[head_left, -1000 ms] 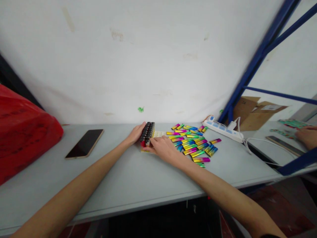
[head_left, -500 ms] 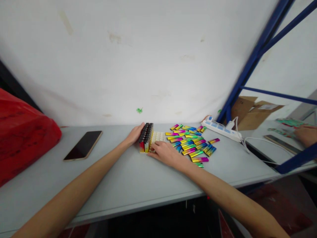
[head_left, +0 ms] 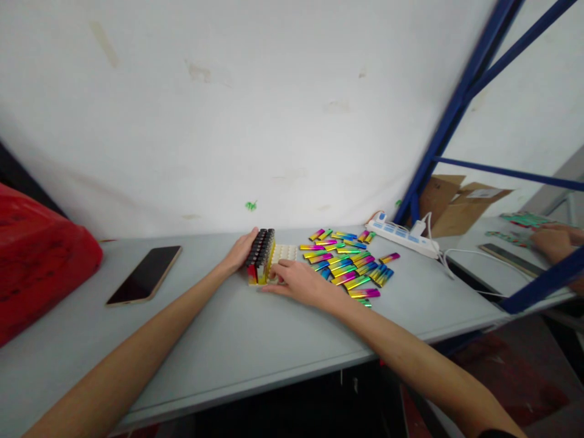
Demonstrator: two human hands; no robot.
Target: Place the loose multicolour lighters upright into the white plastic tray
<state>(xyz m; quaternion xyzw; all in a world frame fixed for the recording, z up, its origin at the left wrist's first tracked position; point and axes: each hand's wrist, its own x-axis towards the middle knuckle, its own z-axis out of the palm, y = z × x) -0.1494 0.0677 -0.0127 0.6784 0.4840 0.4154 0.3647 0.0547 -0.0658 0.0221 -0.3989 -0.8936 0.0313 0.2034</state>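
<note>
Black-topped lighters [head_left: 261, 246] stand upright in tight rows at the left part of a pale tray [head_left: 286, 252] with round cells. My left hand [head_left: 241, 249] is closed against the left side of the lighters, its fingers partly hidden behind them. At the tray's front, beside the right face of the rows, my right hand [head_left: 294, 280] has its fingers curled and its thumb low by the front edge. Whatever lies under those fingertips is hidden. Right of the tray, several shiny rainbow-coloured lighter-sized pieces [head_left: 340, 264] lie loosely spread on the table.
A phone [head_left: 145, 275] lies at the left, near a red plastic bag [head_left: 41, 261]. A white power strip [head_left: 404, 237] with cables runs along the right, by a blue metal frame [head_left: 449, 115] and a cardboard box [head_left: 449, 207]. Another person's hand [head_left: 554, 242] is at the far right.
The whole view has shifted slightly, so most things appear a little farther left. Both of my hands keep nearly the same place at the lighters and tray.
</note>
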